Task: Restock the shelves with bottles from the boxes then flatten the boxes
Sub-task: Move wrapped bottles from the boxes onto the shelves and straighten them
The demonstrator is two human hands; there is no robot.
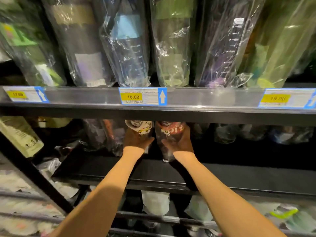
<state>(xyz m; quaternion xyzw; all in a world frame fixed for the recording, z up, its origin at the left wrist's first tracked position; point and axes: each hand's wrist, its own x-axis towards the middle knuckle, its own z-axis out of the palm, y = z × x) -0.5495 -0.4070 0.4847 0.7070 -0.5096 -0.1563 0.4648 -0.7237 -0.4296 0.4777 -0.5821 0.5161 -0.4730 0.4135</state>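
- Left grip [137, 140]: closed round the lower body of the cream-print bottle [139, 127], thumb pointing inward. It is holding, not wide.
- Cream-print bottle: film-wrapped, in the bay over the middle shelf [239, 173]. Long axis is roughly upright. The top runs up behind the front lip of the upper shelf [188, 110] and is hidden.
- The two held bottles sit just beside each other. I can't tell whether they touch.
- Red-print bottle [168, 134]: also wrapped and roughly upright, top hidden behind the same lip. Its base and loose film tail hang lower than the other bottle's, near the front edge of the middle shelf. I can't tell whether it rests on the shelf.
- Right grip [180, 142]: wrapped round the right side of the red-print bottle, thumb across the front. It is holding.
- Key relation: the shelf surface lies below and beyond both grips. Both reach about equally deep, the right one a shade lower.
- Wrapped stock crowds the bay to the left. To the right, the front of the shelf shows bare dark surface.
- My read: the next move is away and down with both axes kept upright. The lip overhead is the thing to clear.
- Boxes are not in view.
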